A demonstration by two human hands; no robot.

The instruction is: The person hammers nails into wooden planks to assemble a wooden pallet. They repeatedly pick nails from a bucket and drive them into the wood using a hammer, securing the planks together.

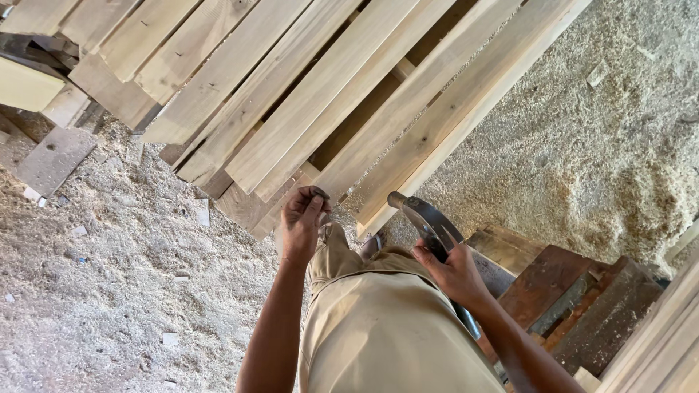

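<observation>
My left hand (303,222) is closed, its fingertips pinching something small and dark, likely a nail, just below the near ends of a stack of pale wooden planks (320,87). My right hand (455,273) grips a metal claw hammer (429,218) by its handle, the head pointing up towards the plank ends. My leg in khaki trousers (386,327) lies between the two arms.
Sawdust (109,291) covers the floor on the left and at the upper right. Dark reddish boards (568,298) are piled at the lower right. Offcuts and a flat grey scrap (54,156) lie at the left.
</observation>
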